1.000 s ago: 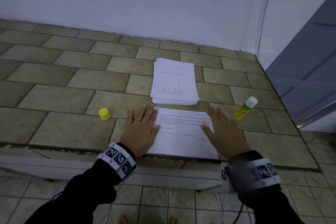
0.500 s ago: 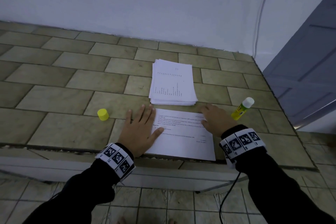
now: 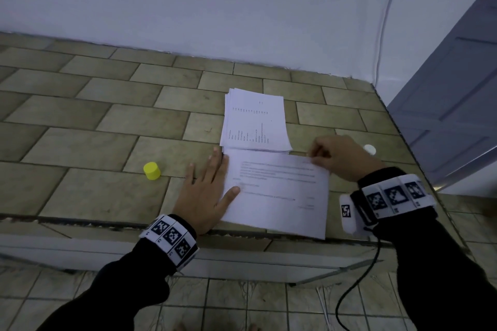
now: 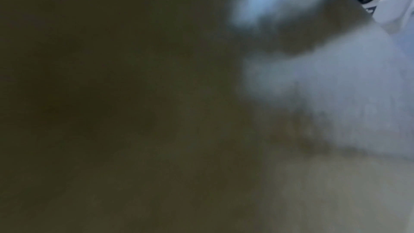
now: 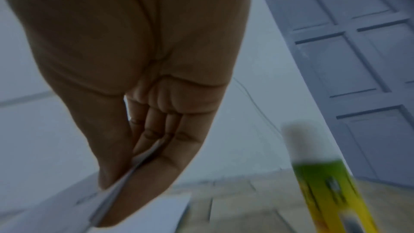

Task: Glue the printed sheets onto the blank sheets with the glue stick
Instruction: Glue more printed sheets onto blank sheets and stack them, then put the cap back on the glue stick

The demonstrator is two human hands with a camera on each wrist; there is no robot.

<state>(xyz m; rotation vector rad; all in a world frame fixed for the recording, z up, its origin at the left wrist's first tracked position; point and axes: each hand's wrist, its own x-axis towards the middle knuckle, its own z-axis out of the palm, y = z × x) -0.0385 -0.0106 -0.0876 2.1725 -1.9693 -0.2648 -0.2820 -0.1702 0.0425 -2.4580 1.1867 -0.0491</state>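
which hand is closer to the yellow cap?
Left. The left hand lies flat just right of the yellow cap, pressing the printed sheet; the right hand pinches that sheet's far right corner.

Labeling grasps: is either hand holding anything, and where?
Right hand pinches the printed sheet at its far right corner. Left hand lies flat on its left edge, gripping nothing.
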